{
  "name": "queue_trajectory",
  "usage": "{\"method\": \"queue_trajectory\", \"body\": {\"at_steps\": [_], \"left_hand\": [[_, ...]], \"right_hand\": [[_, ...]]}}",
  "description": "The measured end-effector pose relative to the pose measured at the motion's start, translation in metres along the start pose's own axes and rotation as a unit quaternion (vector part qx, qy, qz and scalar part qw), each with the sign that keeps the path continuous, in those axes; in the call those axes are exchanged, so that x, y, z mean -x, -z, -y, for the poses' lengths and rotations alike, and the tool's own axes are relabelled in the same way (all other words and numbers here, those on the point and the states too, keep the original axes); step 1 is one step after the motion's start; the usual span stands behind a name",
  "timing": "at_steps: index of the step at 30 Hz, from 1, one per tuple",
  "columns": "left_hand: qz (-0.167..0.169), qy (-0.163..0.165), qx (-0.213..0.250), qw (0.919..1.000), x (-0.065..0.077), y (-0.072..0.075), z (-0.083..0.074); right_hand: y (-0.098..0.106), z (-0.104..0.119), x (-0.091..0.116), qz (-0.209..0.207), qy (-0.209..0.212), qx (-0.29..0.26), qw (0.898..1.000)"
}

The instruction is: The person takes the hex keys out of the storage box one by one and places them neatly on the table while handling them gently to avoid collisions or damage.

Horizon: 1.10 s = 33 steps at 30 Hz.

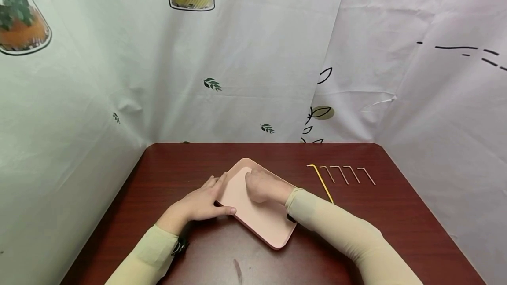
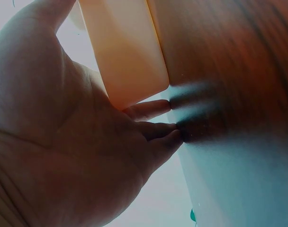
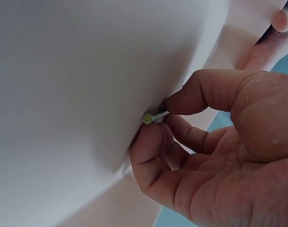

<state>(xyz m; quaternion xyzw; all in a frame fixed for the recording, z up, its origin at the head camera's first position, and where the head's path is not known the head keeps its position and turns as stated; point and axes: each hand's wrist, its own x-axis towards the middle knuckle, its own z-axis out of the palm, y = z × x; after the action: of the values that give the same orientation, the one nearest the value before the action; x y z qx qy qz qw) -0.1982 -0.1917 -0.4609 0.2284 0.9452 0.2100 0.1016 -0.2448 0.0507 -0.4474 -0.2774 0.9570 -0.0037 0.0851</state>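
Observation:
A pink rectangular tray lies at an angle on the table. At its left corner my left hand is spread, the thumb over the near rim and straight fingers along the left side; in the left wrist view those fingertips meet the table beside the tray. My right hand is low inside the tray, near its far end. Its thumb and fingers pinch a small rod with a yellow-green angular tip, close over the tray floor. The rest of the rod is hidden by the fingers.
A long yellow hex key lies on the table beyond the right forearm. Several smaller copper-coloured hex keys are set out in a row to its right. Printed white curtains stand behind and beside the table.

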Motion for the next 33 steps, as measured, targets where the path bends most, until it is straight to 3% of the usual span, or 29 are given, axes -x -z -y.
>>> {"method": "queue_trajectory", "body": {"at_steps": [8, 22, 33], "left_hand": [[0.001, -0.004, -0.003, 1.0000, 0.0008, 0.0003, 0.0001], [0.000, -0.003, -0.006, 1.0000, 0.0002, -0.0010, 0.0012], [-0.001, -0.005, -0.005, 1.0000, 0.0000, -0.0015, 0.0023]], "right_hand": [[-0.0010, 0.0011, -0.0004, -0.017, 0.021, 0.034, 0.999], [-0.0020, 0.0037, 0.0012, -0.022, 0.003, -0.012, 1.000], [-0.0048, 0.0031, -0.0007, -0.025, -0.002, -0.017, 1.000]]}}
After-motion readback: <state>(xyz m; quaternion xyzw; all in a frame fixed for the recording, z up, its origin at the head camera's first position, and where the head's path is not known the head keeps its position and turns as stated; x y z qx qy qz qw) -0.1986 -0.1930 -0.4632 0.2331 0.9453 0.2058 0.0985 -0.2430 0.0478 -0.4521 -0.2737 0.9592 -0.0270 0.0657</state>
